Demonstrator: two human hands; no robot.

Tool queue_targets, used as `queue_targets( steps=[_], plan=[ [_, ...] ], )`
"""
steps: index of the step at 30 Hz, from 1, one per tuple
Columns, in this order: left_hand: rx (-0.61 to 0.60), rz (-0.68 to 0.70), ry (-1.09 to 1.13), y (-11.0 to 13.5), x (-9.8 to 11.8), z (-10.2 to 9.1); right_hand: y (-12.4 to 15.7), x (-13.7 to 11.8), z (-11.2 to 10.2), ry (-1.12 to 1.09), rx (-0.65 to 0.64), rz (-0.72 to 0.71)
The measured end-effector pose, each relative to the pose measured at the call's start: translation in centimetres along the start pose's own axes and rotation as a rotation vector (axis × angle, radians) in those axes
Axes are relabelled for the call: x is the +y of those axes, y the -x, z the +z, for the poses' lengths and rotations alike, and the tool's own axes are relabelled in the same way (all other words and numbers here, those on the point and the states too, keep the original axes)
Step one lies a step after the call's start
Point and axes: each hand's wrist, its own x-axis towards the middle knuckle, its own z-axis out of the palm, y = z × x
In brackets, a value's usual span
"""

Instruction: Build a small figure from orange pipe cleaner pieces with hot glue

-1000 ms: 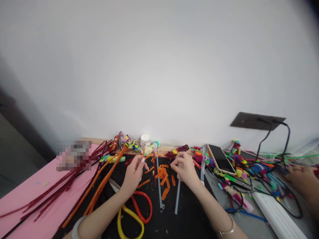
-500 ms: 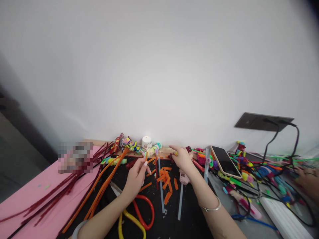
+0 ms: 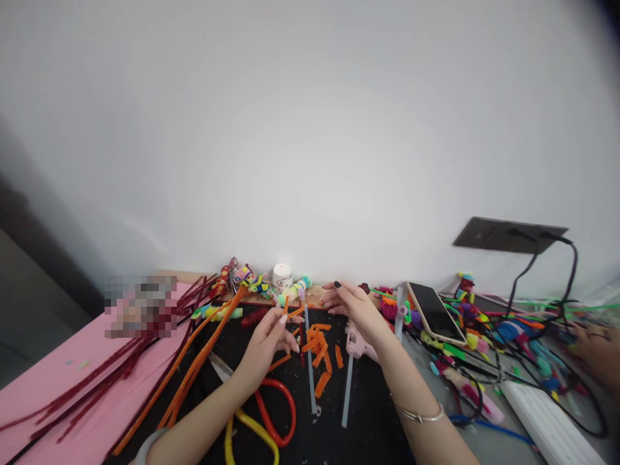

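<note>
My left hand (image 3: 266, 342) is over the black mat (image 3: 368, 420), thumb and forefinger pinched on a short orange pipe-cleaner piece (image 3: 286, 303) that stands upright. My right hand (image 3: 352, 309) hovers further back near the mat's far edge. Its fingers are stretched leftward, thumb apart from them, and nothing shows in them. Between and below the hands lies a pile of cut orange pieces (image 3: 320, 345). Two clear glue sticks (image 3: 310, 371) lie lengthwise on the mat. A pink glue gun (image 3: 359, 347) lies just under my right wrist.
Scissors with red and yellow handles (image 3: 271, 413) lie under my left forearm. Long orange pipe cleaners (image 3: 201, 358) and dark red ones (image 3: 77, 387) spread over a pink sheet (image 3: 33, 387). A phone (image 3: 433, 313), coloured craft pieces, cables, a white power strip (image 3: 537, 420) and another person's hand (image 3: 598, 349) crowd the right.
My right hand reached from the orange pile to the back of the mat, then drew slightly back with fingers spread. My left hand stayed pinched on the orange piece, shifting a little.
</note>
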Motion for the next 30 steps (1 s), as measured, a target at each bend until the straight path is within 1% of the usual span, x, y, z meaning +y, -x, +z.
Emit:
queue_targets(
  steps=[3, 8, 10, 12, 13, 14, 15, 17, 19, 20, 22, 24, 25, 26, 29, 30],
  plan=[
    [-0.036, -0.090, 0.215, 0.0, 0.2, 0.2, 0.2, -0.8, 0.7, -0.105, -0.117, 0.035],
    [-0.147, -0.197, 0.461, 0.1, 1.0, 0.1, 0.3, -1.5, 1.3, -0.231, -0.270, 0.069],
    [-0.179, -0.237, 0.526, 0.2, 1.1, -0.1, 0.4, -1.7, 1.4, -0.269, -0.335, 0.059],
    [-0.193, -0.253, 0.542, 0.2, 1.1, -0.2, 0.6, -2.1, 1.3, -0.253, -0.357, 0.029],
    [-0.192, -0.247, 0.529, 0.2, 0.9, -0.3, 0.8, -2.4, 1.1, -0.205, -0.340, 0.009],
    [-0.188, -0.231, 0.501, 0.2, 0.8, -0.3, 0.9, -2.6, 0.7, -0.124, -0.296, -0.014],
    [-0.179, -0.206, 0.458, 0.2, 0.6, -0.3, 1.0, -2.9, 0.2, -0.005, -0.217, -0.035],
    [-0.146, -0.134, 0.326, 0.1, 0.1, -0.3, 1.4, -3.0, -1.3, 0.365, -0.064, -0.054],
    [-0.097, -0.043, 0.129, -0.1, -0.2, -0.3, 1.9, -2.6, -3.1, 0.739, 0.076, -0.043],
    [-0.084, -0.003, 0.033, -0.2, -0.3, -0.2, 2.2, -2.1, -4.0, 0.870, 0.094, -0.021],
    [-0.067, 0.062, -0.125, -0.2, -0.5, -0.2, 3.0, -1.0, -5.5, 1.061, 0.075, 0.027],
    [-0.065, 0.096, -0.225, -0.1, -0.5, -0.1, 3.9, 0.2, -6.5, 1.190, 0.051, 0.169],
    [-0.067, 0.104, -0.257, 0.1, -0.5, -0.1, 4.3, 0.8, -6.8, 1.217, 0.034, 0.234],
    [-0.072, 0.109, -0.283, 0.2, -0.4, 0.0, 4.7, 1.3, -7.0, 1.208, 0.017, 0.267],
    [-0.076, 0.116, -0.340, 0.5, -0.2, 0.0, 5.5, 2.5, -6.9, 1.157, -0.060, 0.296],
    [-0.071, 0.119, -0.358, 0.5, -0.2, 0.0, 5.7, 2.9, -6.8, 1.158, -0.060, 0.309]
  ],
)
